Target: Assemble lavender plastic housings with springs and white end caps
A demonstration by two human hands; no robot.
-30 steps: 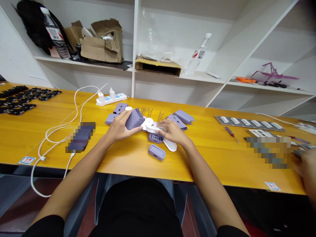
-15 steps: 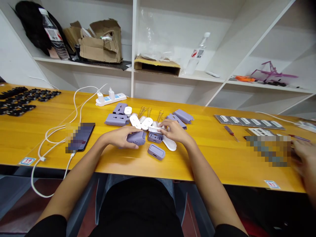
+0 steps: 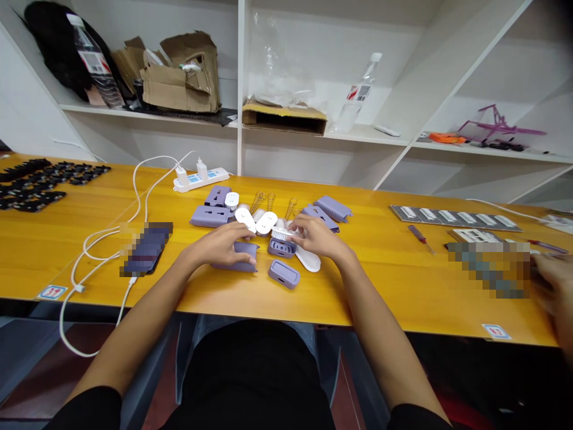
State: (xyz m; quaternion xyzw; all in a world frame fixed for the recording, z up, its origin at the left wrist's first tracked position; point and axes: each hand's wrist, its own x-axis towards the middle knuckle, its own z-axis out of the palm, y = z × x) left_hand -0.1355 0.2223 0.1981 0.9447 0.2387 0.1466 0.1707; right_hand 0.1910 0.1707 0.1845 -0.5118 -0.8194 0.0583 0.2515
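Apparently to steady it, the left hand (image 3: 218, 246) spans the purple shell (image 3: 240, 266), grip indeterminable, while the right hand (image 3: 319, 237), apart from the left, pinches the white bristled piece (image 3: 280, 233).

White shelving (image 3: 240, 89) (open-fronted) stands behind a yellow wooden table (image 3: 376, 239).

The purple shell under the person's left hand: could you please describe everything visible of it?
The purple shell looks like smooth plastic, with small tabs at its right-hand corners. It appears to rest lengthwise on the wooden table, left of a small purple box. The left hand covers its left part, thumb across it; its underside is hidden.
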